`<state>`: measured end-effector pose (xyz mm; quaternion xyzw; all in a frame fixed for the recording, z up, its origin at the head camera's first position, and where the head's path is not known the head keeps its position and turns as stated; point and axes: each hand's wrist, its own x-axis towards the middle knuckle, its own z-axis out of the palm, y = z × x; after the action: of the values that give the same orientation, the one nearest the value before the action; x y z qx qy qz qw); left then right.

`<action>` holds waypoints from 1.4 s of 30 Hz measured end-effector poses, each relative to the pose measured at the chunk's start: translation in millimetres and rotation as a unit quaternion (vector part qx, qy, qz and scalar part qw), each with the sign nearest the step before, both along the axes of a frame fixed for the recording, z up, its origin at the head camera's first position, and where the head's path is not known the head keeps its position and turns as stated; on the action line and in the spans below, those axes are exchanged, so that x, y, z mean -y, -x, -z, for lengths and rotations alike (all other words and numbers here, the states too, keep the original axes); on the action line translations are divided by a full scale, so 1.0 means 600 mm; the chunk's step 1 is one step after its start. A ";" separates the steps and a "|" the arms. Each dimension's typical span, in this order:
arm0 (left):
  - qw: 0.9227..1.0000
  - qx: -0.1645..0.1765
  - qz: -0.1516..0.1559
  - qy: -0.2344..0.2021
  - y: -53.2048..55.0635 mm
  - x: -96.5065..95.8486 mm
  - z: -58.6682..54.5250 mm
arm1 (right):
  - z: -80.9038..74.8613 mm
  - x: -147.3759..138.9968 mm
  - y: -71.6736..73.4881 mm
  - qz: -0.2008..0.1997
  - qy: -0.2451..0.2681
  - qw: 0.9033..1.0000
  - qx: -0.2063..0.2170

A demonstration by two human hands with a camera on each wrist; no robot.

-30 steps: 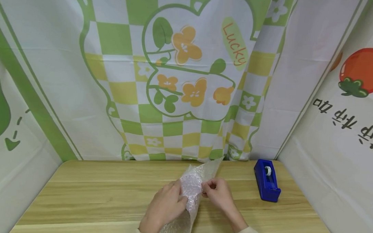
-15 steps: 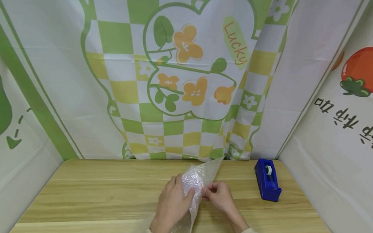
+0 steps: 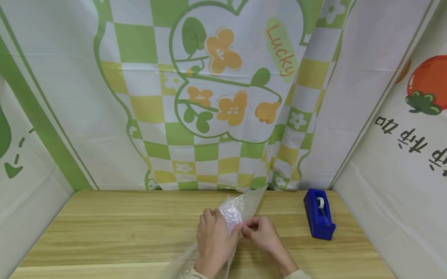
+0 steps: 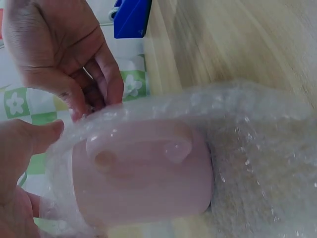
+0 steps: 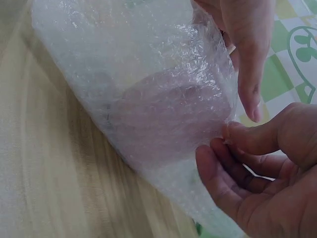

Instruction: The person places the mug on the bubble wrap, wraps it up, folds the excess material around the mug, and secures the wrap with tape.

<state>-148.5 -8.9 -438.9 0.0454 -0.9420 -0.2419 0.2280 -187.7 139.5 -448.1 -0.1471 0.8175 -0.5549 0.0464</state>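
A pink mug (image 4: 143,183) lies inside a sheet of clear bubble wrap (image 3: 232,211) near the middle of the wooden bench (image 3: 113,230), in front of the person. The mug shows through the plastic as a rounded body with a curved handle (image 4: 141,133); in the left wrist view the handle is on the side towards the right hand (image 3: 266,235). Which way up the mug stands is hard to tell through the layers.

The left hand (image 3: 214,237) lies over the wrapped mug from the left. Its fingers are part-way bent and spread round the bubble wrap, holding the bundle, while its thumb reaches across towards the other hand. The right hand works from the right side, thumb and forefinger brought tip to tip with an edge of the bubble wrap pinched between them. The two hands are just beside each other there.

Past the hands, the bubble wrap narrows to a pointed corner near the back edge of the bench; the other end spreads back under the left forearm towards the person.

A blue tape dispenser (image 3: 319,216) with a roll of tape (image 3: 320,203) in it sits at the far right of the bench, well apart from the hands. Behind the bench hangs a green, yellow and white checked curtain (image 3: 193,153) printed with orange flowers
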 end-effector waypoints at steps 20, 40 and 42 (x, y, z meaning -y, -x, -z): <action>1.000 0.021 -0.021 0.006 0.010 -0.011 -0.001 | 0.018 -0.010 -0.009 0.041 0.000 0.999 -0.020; 0.987 0.125 0.102 -0.019 0.020 0.033 -0.039 | -0.006 -0.027 -0.019 0.042 -0.066 0.989 -0.122; 0.982 0.137 0.125 -0.020 0.021 0.040 -0.042 | -0.008 -0.029 -0.020 0.037 -0.083 0.982 -0.164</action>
<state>-161.3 -32.8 -413.8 -0.0350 -0.9575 -0.2790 0.0638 -175.8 156.9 -443.5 -0.2013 0.8622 -0.4546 -0.0969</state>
